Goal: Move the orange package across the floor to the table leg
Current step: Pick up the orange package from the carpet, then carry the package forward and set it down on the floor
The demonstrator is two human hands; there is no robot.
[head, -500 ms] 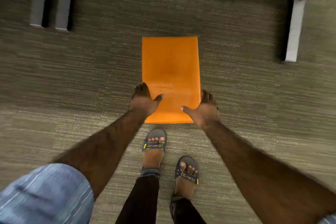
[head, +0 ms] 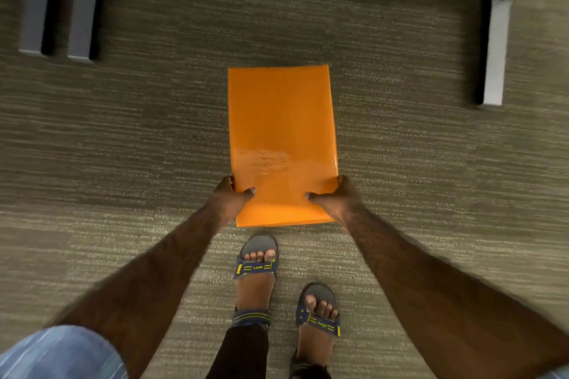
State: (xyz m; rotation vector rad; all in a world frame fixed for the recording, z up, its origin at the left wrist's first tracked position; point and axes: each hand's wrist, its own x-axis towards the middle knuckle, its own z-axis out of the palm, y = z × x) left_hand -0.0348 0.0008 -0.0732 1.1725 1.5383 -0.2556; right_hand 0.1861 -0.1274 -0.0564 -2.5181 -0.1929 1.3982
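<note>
Upper left: two grey metal table legs (head: 57, 6). Centre frame: flat glossy orange rectangular package (head: 281, 138) on carpet. Left hand (head: 231, 195) and right hand (head: 338, 198) clamp its near corners, thumbs on top, evidently for sliding. Upper right: white table leg (head: 495, 52), well apart.

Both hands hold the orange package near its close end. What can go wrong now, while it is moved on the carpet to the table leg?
1. The left hand and right hand grip only the near corners of the orange package, so its far end may twist off course.
2. The carpet looks textured and may drag at the package.
3. The forward sandal is right behind the package's near edge, so a step might catch it.
</note>
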